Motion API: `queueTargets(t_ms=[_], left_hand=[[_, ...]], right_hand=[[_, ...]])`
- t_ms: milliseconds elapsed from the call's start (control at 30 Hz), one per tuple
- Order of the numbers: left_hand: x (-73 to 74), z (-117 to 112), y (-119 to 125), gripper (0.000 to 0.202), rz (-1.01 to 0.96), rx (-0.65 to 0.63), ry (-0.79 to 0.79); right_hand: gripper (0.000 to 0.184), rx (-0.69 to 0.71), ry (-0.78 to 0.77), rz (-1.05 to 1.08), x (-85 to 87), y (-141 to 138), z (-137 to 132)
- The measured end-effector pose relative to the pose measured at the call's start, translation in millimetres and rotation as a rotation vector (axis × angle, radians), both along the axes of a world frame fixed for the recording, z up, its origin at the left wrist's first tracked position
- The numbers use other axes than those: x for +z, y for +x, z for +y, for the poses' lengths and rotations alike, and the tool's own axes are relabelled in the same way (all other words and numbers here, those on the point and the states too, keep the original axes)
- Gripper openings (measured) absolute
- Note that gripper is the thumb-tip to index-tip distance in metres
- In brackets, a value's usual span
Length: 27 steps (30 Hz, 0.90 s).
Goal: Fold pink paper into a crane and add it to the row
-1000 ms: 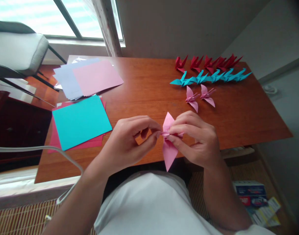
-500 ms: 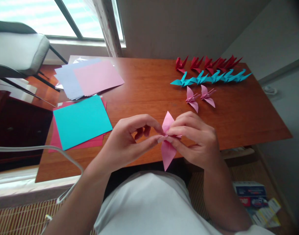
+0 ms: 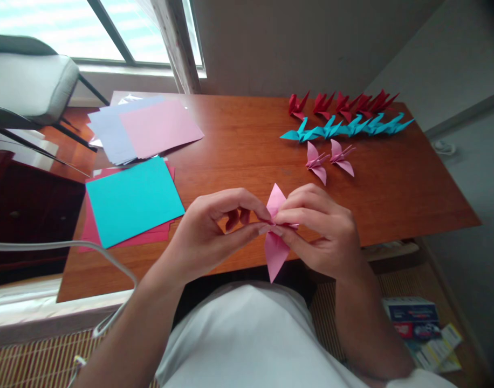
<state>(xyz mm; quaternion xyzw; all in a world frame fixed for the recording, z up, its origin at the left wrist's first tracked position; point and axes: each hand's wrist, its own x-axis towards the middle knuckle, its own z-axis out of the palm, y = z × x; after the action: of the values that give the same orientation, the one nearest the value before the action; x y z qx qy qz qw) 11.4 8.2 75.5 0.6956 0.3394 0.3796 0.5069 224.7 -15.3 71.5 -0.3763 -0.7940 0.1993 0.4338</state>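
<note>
Pink paper crane [image 3: 274,253] — held just above the near edge of the table [image 3: 239,151], in front of the person's chest, one wing pointing down toward six o'clock and the other up toward twelve. The left hand [image 3: 206,237] and right hand [image 3: 323,231] both pinch its narrow middle between thumb and forefinger, fingertips meeting, likely to keep the folds tight while the wings hang free. At ten o'clock a teal sheet [image 3: 134,199] lies on red sheets [image 3: 89,229], within easy reach. At one o'clock sit two pink cranes [image 3: 317,164], then a teal row [image 3: 344,128], then a red row [image 3: 340,103] — apparently sorted by colour.
</note>
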Motion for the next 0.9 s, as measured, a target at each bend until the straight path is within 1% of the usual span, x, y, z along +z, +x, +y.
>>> queueTargets(t_ms=[200,300,467,600,733,900], left_hand=[[-0.6,0.2,3.5,0.007,-0.078,0.012,-0.063],[-0.2,-1.0,7.5,0.008,-0.123,0.051,-0.119],[-4.5,-6.0,11.6,0.011,-0.159,0.157,-0.197],[-8.5,-9.8,13.7,0.010,-0.170,0.159,-0.228],[-10.0,-11.1,15.7,0.009,-0.116,0.180,-0.155],[-12.6,-10.8,17.3,0.005,-0.021,0.231,0.057]], right_hand=[[0.013,0.001,-0.030,0.047,-2.2,-2.3,0.2],[0.010,-0.013,-0.096,0.095,-3.1,-4.0,-0.2],[0.006,-0.095,-0.326,0.256,-3.4,-5.0,-1.9],[0.007,-0.123,-0.547,0.363,-2.9,-5.6,-2.6],[0.011,-0.119,-0.682,0.421,-2.6,-7.4,-3.0],[0.015,-0.120,-0.735,0.414,-1.6,-9.5,-3.8]])
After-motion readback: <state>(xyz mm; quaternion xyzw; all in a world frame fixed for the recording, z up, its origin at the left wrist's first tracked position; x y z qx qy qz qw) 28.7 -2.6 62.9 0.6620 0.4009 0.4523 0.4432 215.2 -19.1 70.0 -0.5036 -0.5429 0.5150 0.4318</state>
